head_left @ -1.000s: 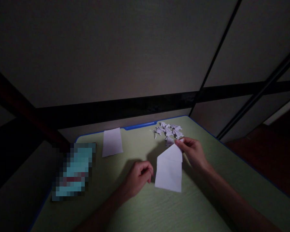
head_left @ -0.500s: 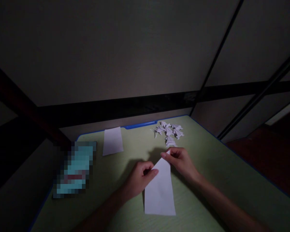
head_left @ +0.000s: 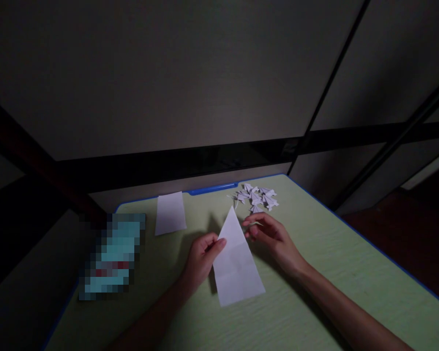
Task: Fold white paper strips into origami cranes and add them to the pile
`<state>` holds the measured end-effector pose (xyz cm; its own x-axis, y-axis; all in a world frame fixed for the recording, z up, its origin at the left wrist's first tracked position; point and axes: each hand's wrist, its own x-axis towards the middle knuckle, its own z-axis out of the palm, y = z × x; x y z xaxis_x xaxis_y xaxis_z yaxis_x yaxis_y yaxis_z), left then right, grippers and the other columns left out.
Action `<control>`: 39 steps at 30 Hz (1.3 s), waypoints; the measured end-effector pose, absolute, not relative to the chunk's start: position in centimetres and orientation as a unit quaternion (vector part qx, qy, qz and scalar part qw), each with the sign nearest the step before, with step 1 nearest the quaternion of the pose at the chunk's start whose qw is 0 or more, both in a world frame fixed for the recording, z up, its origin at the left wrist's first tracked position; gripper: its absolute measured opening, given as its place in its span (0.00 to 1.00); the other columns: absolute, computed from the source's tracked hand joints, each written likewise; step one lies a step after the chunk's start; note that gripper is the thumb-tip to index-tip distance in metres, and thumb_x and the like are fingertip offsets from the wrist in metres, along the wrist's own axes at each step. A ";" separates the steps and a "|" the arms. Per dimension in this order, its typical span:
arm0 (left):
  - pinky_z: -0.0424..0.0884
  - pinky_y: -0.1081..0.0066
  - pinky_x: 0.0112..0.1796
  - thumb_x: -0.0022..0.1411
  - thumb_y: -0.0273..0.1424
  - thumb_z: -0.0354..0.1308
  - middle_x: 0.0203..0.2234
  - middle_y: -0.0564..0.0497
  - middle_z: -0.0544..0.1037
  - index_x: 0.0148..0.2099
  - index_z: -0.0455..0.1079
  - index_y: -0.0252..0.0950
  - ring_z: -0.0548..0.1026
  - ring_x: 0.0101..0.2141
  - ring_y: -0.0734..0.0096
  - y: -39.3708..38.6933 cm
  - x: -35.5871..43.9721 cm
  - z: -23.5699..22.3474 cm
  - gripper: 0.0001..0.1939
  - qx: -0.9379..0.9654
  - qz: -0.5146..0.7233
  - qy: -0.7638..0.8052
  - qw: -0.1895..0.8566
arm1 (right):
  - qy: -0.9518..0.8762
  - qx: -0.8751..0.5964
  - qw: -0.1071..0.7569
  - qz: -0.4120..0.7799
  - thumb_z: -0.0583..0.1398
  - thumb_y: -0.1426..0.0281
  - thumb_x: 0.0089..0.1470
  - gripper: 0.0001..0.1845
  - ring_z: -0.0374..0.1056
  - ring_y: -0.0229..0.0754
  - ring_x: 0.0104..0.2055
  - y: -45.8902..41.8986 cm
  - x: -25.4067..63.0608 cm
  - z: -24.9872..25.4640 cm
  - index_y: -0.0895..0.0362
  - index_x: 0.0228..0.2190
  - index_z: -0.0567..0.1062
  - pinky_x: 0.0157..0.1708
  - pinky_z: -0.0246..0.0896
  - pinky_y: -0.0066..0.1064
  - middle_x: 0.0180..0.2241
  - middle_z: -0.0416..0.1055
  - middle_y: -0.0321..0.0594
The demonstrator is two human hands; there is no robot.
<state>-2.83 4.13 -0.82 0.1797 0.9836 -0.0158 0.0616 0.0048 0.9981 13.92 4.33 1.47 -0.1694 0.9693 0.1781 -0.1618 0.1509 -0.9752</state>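
A white sheet of paper (head_left: 237,270), with its far end narrowed to a point, is tilted above the green table. My left hand (head_left: 203,256) pinches its left edge between thumb and fingers. Just right of the paper's tip, my right hand (head_left: 272,236) is apart from the sheet, its fingers loosely curved and spread with nothing in them. Beyond that hand lies a cluster of small folded white paper figures (head_left: 256,198); the nearest is partly hidden behind the fingers.
Another white paper sheet (head_left: 170,213) lies flat near the table's back edge. A pixelated blue-green object (head_left: 117,253) rests at the left side. The green tabletop (head_left: 314,292) has a blue rim and a blue tray slot (head_left: 214,189) against the cabinet panels (head_left: 190,78).
My right hand has let go of the paper's far corner and opened beside it. The sheet has turned and tilted leftward in my left hand, its pointed tip now farther from me.
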 end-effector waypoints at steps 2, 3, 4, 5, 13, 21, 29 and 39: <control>0.50 0.78 0.18 0.46 0.35 0.52 0.12 0.60 0.54 0.16 0.54 0.34 0.54 0.16 0.81 4.2 -2.9 -0.8 0.14 0.541 0.445 0.475 0.532 | -0.561 -0.350 0.500 0.559 0.55 0.71 0.46 0.07 0.60 0.33 0.28 3.9 13.3 1.6 0.57 0.32 0.67 0.26 0.54 0.26 0.31 0.64 0.37; 0.50 0.78 0.18 0.46 0.35 0.52 0.12 0.59 0.55 0.17 0.55 0.34 0.55 0.16 0.81 4.2 -2.8 -0.8 0.14 0.536 0.448 0.475 0.535 | -0.566 -0.350 0.492 0.562 0.55 0.71 0.46 0.07 0.59 0.33 0.28 3.8 13.1 1.5 0.57 0.31 0.67 0.26 0.53 0.26 0.30 0.64 0.37; 0.51 0.78 0.18 0.45 0.35 0.52 0.12 0.59 0.55 0.17 0.55 0.34 0.55 0.16 0.81 4.2 -2.8 -0.8 0.13 0.533 0.449 0.473 0.539 | -0.568 -0.353 0.488 0.561 0.55 0.71 0.45 0.06 0.59 0.33 0.27 3.6 13.0 1.5 0.57 0.30 0.67 0.25 0.53 0.25 0.27 0.63 0.36; 0.51 0.79 0.18 0.45 0.35 0.52 0.12 0.59 0.56 0.17 0.56 0.34 0.56 0.16 0.80 4.2 -2.8 -0.8 0.13 0.530 0.449 0.471 0.545 | -0.569 -0.357 0.487 0.559 0.56 0.71 0.44 0.05 0.58 0.32 0.26 3.6 12.8 1.3 0.58 0.29 0.67 0.24 0.52 0.25 0.25 0.62 0.34; 0.52 0.79 0.18 0.46 0.32 0.53 0.12 0.58 0.60 0.17 0.59 0.33 0.58 0.16 0.81 3.8 -2.6 -0.8 0.11 0.557 0.431 0.436 0.560 | -0.513 -0.388 0.495 0.585 0.61 0.71 0.38 0.15 0.52 0.28 0.16 3.8 12.4 0.6 0.57 0.27 0.58 0.16 0.45 0.20 0.16 0.57 0.26; 0.61 0.78 0.26 0.43 0.24 0.55 0.21 0.54 0.70 0.28 0.64 0.33 0.67 0.24 0.75 4.4 -2.6 -0.7 0.05 0.510 0.485 0.391 0.593 | -0.571 -0.399 0.374 0.613 0.60 0.69 0.37 0.11 0.50 0.27 0.16 3.3 12.1 0.6 0.61 0.21 0.63 0.15 0.41 0.21 0.15 0.56 0.28; 0.62 0.77 0.27 0.43 0.24 0.55 0.20 0.54 0.71 0.29 0.65 0.33 0.68 0.25 0.74 4.1 -2.5 -0.5 0.06 0.523 0.462 0.388 0.602 | -0.578 -0.437 0.454 0.518 0.57 0.68 0.43 0.09 0.48 0.29 0.17 3.1 12.0 0.1 0.60 0.20 0.61 0.15 0.42 0.21 0.15 0.54 0.28; 0.53 0.79 0.18 0.44 0.31 0.55 0.13 0.57 0.65 0.19 0.63 0.31 0.61 0.16 0.80 4.3 -2.6 -0.8 0.08 0.526 0.409 0.441 0.601 | -0.564 -0.316 0.433 0.628 0.59 0.71 0.41 0.07 0.55 0.29 0.21 4.0 13.7 0.7 0.59 0.26 0.65 0.20 0.48 0.22 0.21 0.60 0.31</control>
<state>-2.63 4.29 -0.79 0.2758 0.9560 -0.1005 -0.0273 0.1123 0.9933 13.67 4.02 0.74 -0.4263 0.9000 0.0911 -0.1874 0.0107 -0.9822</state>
